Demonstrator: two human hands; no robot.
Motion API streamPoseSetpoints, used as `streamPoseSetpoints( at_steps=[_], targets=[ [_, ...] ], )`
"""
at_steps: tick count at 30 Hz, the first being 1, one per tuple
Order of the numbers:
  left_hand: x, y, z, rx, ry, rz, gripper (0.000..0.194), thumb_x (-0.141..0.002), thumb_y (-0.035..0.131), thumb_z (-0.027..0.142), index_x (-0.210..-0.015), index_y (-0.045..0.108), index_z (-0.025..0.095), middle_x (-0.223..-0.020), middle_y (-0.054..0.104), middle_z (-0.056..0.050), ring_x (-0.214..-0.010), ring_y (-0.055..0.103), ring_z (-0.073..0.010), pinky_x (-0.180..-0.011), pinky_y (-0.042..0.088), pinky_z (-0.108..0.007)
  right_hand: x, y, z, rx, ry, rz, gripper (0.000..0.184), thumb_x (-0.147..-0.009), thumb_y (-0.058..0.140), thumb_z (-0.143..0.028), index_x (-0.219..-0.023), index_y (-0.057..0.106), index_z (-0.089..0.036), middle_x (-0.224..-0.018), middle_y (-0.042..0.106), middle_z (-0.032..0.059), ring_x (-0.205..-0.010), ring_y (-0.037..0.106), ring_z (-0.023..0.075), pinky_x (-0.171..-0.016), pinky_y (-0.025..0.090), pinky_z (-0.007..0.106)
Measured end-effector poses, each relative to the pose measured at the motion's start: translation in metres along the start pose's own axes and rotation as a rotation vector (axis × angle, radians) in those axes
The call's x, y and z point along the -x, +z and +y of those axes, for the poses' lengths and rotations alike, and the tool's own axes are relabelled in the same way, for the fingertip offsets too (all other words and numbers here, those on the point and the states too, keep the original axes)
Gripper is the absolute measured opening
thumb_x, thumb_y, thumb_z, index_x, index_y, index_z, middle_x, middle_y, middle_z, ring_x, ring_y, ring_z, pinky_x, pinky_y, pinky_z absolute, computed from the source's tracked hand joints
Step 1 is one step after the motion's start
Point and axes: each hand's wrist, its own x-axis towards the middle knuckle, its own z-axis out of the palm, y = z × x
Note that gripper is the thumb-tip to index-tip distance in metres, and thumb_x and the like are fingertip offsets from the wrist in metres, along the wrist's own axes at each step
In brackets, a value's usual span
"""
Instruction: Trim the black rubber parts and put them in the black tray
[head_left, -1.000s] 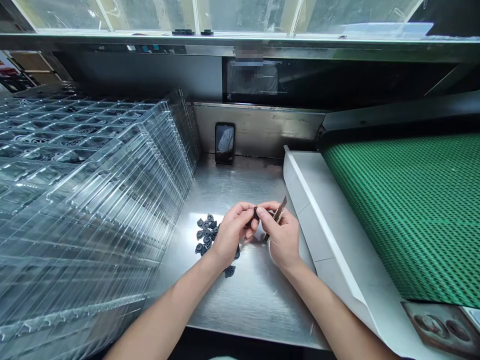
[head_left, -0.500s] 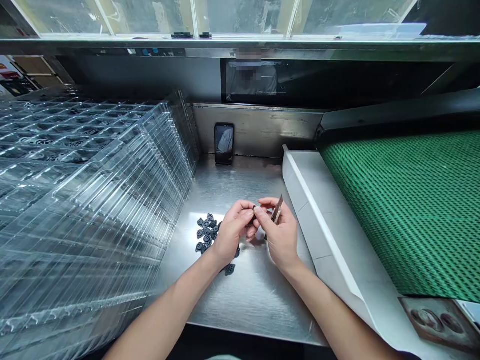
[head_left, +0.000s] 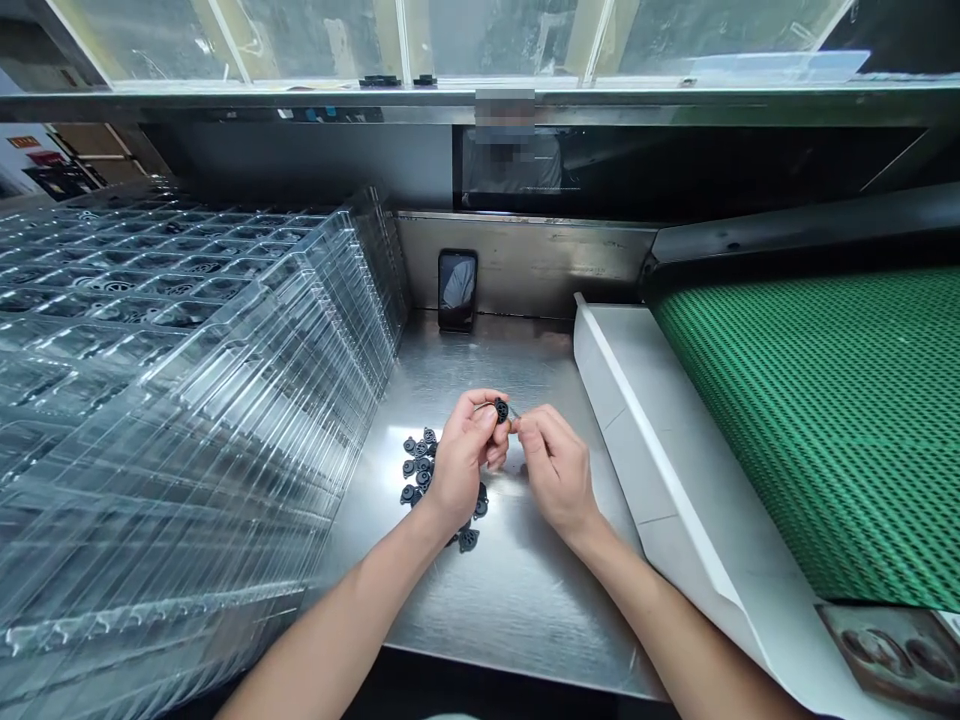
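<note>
My left hand [head_left: 466, 455] pinches a small round black rubber part [head_left: 501, 409] between thumb and fingers, held up over the steel worktop [head_left: 495, 580]. Close beside it, my right hand [head_left: 553, 472] is closed around a thin metal blade whose tip [head_left: 514, 413] points at the part; most of the blade is hidden in the fist. A heap of several similar black parts [head_left: 420, 470] lies on the worktop just left of and under my left hand, with a few more [head_left: 469, 538] near my wrist.
Tall stacks of clear plastic blister trays [head_left: 187, 400] fill the left side. A phone [head_left: 457, 288] leans against the steel back wall. A white guide panel [head_left: 660, 470] borders a green conveyor belt [head_left: 825, 420] on the right. A brown moulded piece [head_left: 892, 655] lies at the lower right.
The blade, earlier sticking up out of my right hand, has turned down so only its tip shows at the part. My left hand has lifted and turned the part so its face shows.
</note>
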Motion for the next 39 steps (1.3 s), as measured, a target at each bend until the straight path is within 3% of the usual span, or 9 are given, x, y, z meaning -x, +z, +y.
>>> streamPoseSetpoints(
  at_steps=[6,16,26,39],
  targets=[
    [0.0007,0.0001,-0.0002,-0.012,0.033,0.016,0.037,-0.089,0.072,0.044,-0.113,0.058,0.019,-0.069,0.048,0.005,-0.055,0.038,-0.0075,-0.051,0.029,-0.019,0.0014,0.0000,-0.0035,0.119,0.003,-0.042,0.031,-0.109,0.048,-0.034,-0.086,0.066,-0.021,-0.078,0.062,0.0015,-0.069,0.054,0.0168,-0.067,0.038,0.030],
    [0.0024,0.0008,0.0019,-0.020,0.033,0.022,0.038,-0.088,0.074,0.045,-0.111,0.061,0.017,-0.066,0.047,0.005,-0.053,0.035,-0.0069,-0.050,0.025,-0.020,0.0017,-0.0018,-0.0048,0.126,-0.007,-0.040,0.033,-0.108,0.049,-0.041,-0.086,0.065,-0.022,-0.073,0.062,0.0011,-0.065,0.054,0.0169,-0.064,0.036,0.030],
    [0.0025,0.0003,0.0036,-0.020,0.034,0.017,0.035,-0.090,0.072,0.043,-0.110,0.061,0.016,-0.067,0.047,0.004,-0.053,0.034,-0.0064,-0.050,0.024,-0.020,0.0023,-0.0017,-0.0040,0.149,-0.026,-0.014,0.029,-0.107,0.051,-0.034,-0.085,0.064,-0.021,-0.069,0.057,-0.0015,-0.061,0.049,0.0146,-0.062,0.034,0.029],
    [0.0031,0.0021,0.0039,-0.016,0.026,0.043,0.038,-0.087,0.075,0.045,-0.109,0.063,0.017,-0.065,0.045,0.005,-0.052,0.033,-0.0064,-0.050,0.024,-0.020,0.0021,-0.0014,-0.0062,0.163,-0.031,-0.028,0.032,-0.108,0.049,-0.038,-0.084,0.063,-0.022,-0.068,0.058,-0.0003,-0.061,0.051,0.0159,-0.062,0.034,0.030]
  ],
)
